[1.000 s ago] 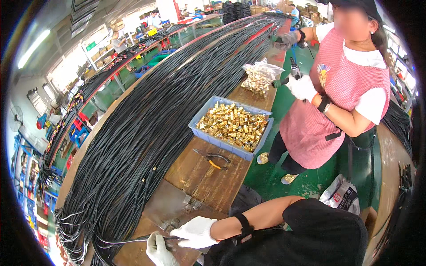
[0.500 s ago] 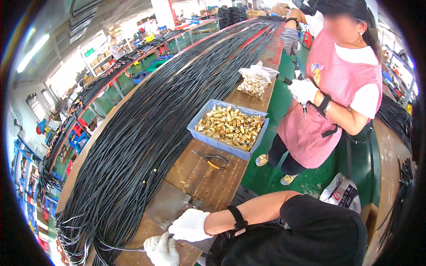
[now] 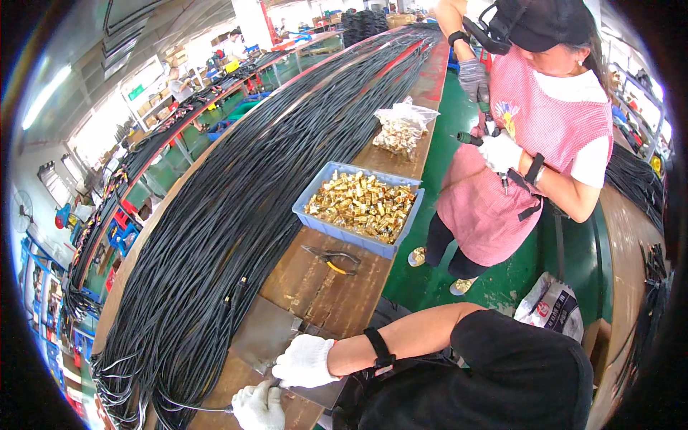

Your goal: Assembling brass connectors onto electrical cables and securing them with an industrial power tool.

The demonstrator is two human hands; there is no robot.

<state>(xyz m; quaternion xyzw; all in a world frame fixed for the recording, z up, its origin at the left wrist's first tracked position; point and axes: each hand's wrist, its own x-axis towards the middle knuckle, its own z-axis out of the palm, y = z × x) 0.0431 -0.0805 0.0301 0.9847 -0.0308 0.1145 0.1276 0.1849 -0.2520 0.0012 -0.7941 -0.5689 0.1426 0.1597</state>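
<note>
A white-gloved left hand, my left hand [image 3: 258, 406], is closed on a black cable [image 3: 209, 409] near the table's front edge. The cable runs left to the bundle's end. My right hand [image 3: 304, 362], also in a white glove, sits just to the right, its fingers closed and close to the left hand's fingertips. What it pinches is too small and hidden to name. Beneath the hands lies a grey metal plate [image 3: 266, 331] with a small metal fitting [image 3: 297, 325] on it. Farther up the table are pliers [image 3: 334, 259] with a yellow-orange handle.
Long black cables [image 3: 215, 208] cover the table's left side. A blue bin [image 3: 345, 239] holds many brass-coloured connectors; behind it stands a clear bag [image 3: 403, 127] of similar parts. Across the green floor a co-worker [image 3: 494, 193] in a pink apron holds a tool. A printed sack [image 3: 550, 304] lies below.
The view has shifted slightly, so the bin and pliers appear a little farther left. My two hands keep nearly the same place and grip. The co-worker's head and raised arm have moved.
</note>
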